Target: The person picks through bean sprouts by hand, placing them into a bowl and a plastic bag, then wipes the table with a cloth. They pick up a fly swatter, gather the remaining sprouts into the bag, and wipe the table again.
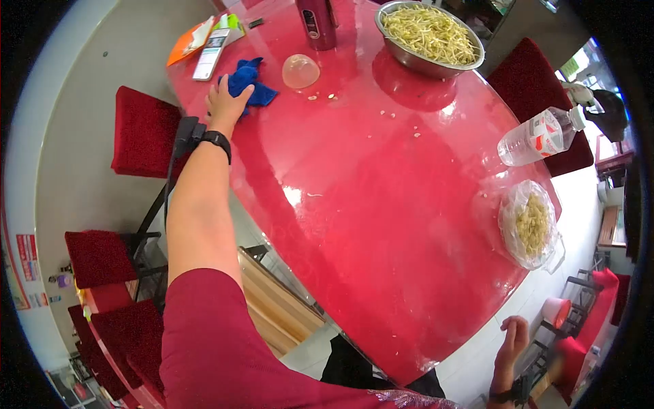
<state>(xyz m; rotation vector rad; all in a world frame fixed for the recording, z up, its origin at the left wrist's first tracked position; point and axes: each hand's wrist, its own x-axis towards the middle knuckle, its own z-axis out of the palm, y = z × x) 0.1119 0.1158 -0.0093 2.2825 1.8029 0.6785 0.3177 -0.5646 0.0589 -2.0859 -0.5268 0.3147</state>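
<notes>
My left hand [228,103] reaches to the far left part of the red table [354,252]. Its fingers are spread at the near edge of a crumpled blue cloth [251,82], and they appear to touch it. My right hand [516,341] hangs off the table's near right side, fingers loosely bent, with nothing seen in it. Close to the cloth are a phone [212,54] and a clear, dome-shaped item [300,71]. Small pale scraps [332,97] are scattered on the tabletop.
A metal bowl [436,67] of bean sprouts stands at the back, near a dark red flask [317,24]. On the right are a clear plastic bottle [538,140] and a plastic-lined container [511,228] of pale sprout-like bits. Red chairs [146,133] surround the table.
</notes>
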